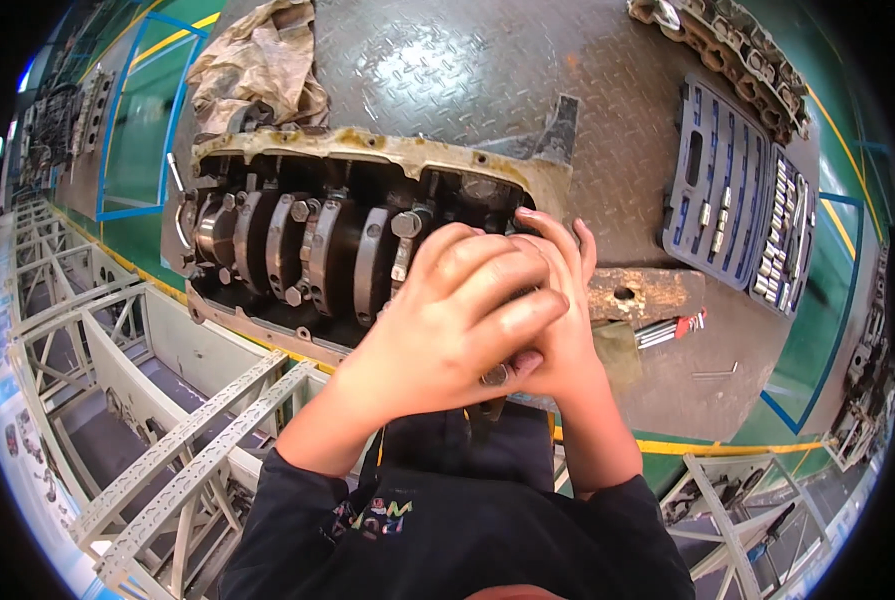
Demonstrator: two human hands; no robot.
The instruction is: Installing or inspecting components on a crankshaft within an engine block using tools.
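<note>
An upturned engine block (407, 150) lies on the metal table with its crankshaft (334, 250) showing in the open cavity. Over the block's right end my two hands come together. My left hand (472, 300) is closed, its fingers bent across my right hand. Behind and to the right of it, my right hand (564, 300) curls inward, some of its fingertips by the block's rim. A small metal piece with a round bolt-like end (495, 376) peeks out below the hands. Most of what they hold is hidden.
A worn wooden block (647, 293) lies right of my hands, with hex keys (670, 330) in a red holder nearby. An open socket set case (712, 185) is farther right, near another engine part (737, 55). A dirty rag (257, 65) lies far left. Metal frames (177, 430) stand below.
</note>
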